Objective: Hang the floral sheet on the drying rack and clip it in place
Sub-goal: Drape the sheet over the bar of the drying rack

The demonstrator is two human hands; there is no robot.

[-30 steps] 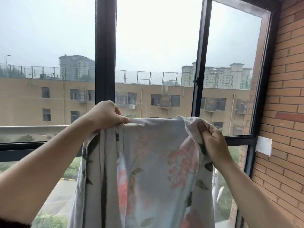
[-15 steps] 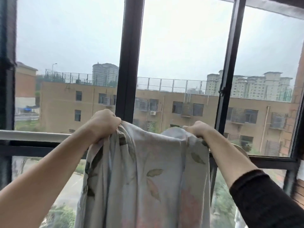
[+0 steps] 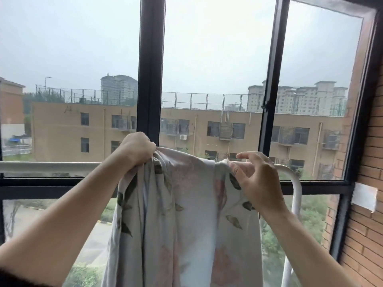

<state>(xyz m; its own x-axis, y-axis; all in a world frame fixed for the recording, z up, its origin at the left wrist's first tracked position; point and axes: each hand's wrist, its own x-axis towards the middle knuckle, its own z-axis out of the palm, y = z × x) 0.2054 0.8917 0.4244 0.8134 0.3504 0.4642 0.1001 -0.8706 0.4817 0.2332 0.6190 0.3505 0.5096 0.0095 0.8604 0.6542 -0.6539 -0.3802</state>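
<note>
The floral sheet, pale grey with pink flowers and dark leaves, hangs bunched over the white top bar of the drying rack. My left hand is fisted on the sheet's upper left edge, just above the bar. My right hand is at the sheet's upper right corner, thumb against the cloth and the other fingers spread loose. The rack's bar curves down at the right. No clip is in view.
A black-framed window stands right behind the rack, with buildings outside. A brick wall closes the right side, close to the rack's end, with a white paper patch stuck on it.
The sheet's top edge has come down onto the rack bar. My right hand has loosened from a fist to spread fingers at the corner. The view has swung back to the right.
</note>
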